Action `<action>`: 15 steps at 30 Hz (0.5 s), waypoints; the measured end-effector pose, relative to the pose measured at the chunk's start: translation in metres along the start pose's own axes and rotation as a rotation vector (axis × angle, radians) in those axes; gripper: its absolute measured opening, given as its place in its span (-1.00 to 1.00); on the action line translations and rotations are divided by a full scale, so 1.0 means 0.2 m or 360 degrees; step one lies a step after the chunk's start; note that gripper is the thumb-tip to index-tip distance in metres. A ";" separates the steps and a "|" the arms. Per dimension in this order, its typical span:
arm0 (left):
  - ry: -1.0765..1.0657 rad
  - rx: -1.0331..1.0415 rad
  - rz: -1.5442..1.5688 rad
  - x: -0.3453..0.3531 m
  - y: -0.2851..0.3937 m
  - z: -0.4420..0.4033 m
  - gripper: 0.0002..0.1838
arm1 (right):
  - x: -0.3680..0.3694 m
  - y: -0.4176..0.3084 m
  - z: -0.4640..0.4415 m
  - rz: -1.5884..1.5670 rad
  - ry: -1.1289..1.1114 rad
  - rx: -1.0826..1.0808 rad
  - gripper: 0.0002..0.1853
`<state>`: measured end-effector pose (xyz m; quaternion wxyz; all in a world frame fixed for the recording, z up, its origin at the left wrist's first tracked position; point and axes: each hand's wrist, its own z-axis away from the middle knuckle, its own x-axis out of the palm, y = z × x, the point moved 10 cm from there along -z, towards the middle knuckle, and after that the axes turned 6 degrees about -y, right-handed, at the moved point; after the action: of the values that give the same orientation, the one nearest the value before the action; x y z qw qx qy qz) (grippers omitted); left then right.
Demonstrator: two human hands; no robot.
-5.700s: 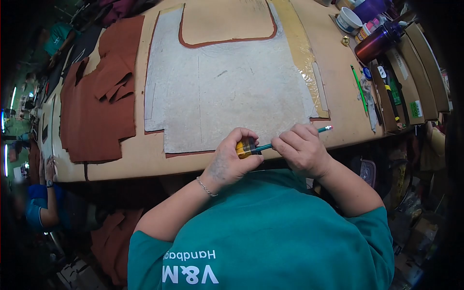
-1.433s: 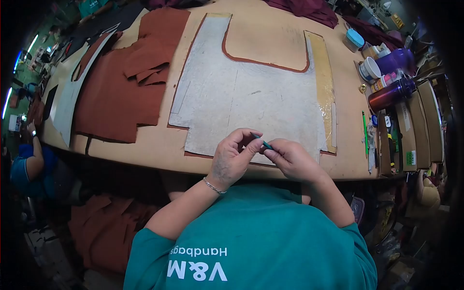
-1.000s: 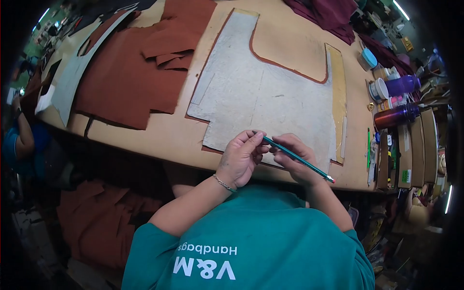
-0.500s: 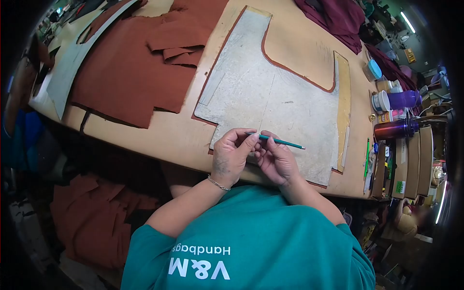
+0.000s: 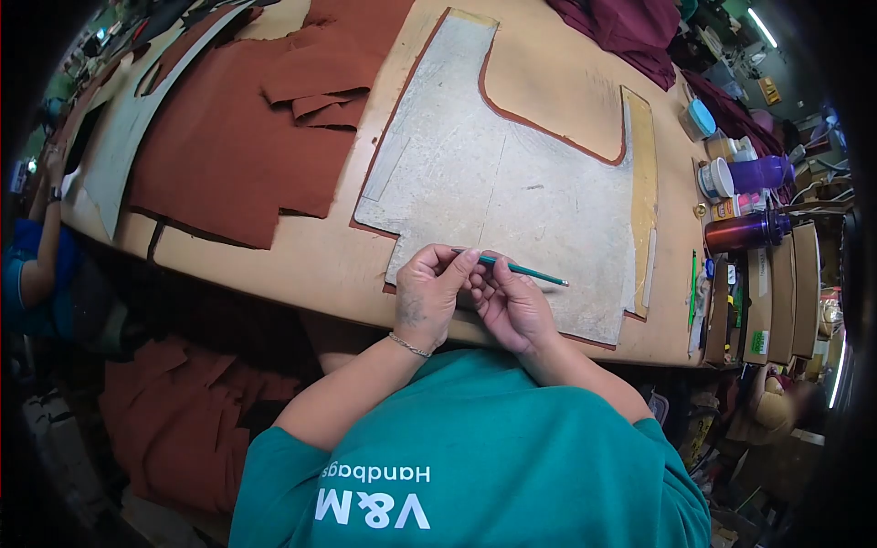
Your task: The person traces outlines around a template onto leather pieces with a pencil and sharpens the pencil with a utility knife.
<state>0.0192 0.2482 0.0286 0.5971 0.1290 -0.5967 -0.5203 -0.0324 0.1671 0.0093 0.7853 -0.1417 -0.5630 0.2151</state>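
Note:
A green pencil is pinched between the fingertips of both my hands, over the lower edge of a pale grey pattern template. My left hand is closed on the pencil's left end, near the tip. My right hand grips it near the middle, and the other end sticks out to the right. Beneath the template lies a rust-brown piece, its edge showing along the curved cut-out and the left side. A yellowish strip runs down the template's right side.
Rust-brown material covers the table's left part, with a long grey template on it. Maroon fabric lies at the back. On the right stand a purple bottle, tubs and cardboard boxes. Another person's arm shows far left.
The whole view has shifted slightly, so the table's contents sit a little further left and up. Another person's arm has come into sight at the far left. Both my hands still hold the pencil.

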 end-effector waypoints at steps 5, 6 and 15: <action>0.0061 0.0009 -0.0002 -0.01 -0.01 -0.01 -0.85 | -0.01 -0.01 0.02 0.0038 0.0072 -0.0026 -0.77; 0.0082 0.0011 -0.0004 -0.02 -0.02 -0.01 -0.84 | -0.01 0.00 0.02 0.0034 0.0079 -0.0022 -0.77; 0.0123 -0.0038 -0.0067 0.01 -0.02 -0.01 -0.78 | -0.06 -0.01 0.06 -0.0008 0.0202 -0.0034 -0.81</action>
<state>0.0187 0.2432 0.0263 0.6102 0.1545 -0.5641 -0.5343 -0.0461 0.1593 0.0045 0.8185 -0.1619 -0.5146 0.1976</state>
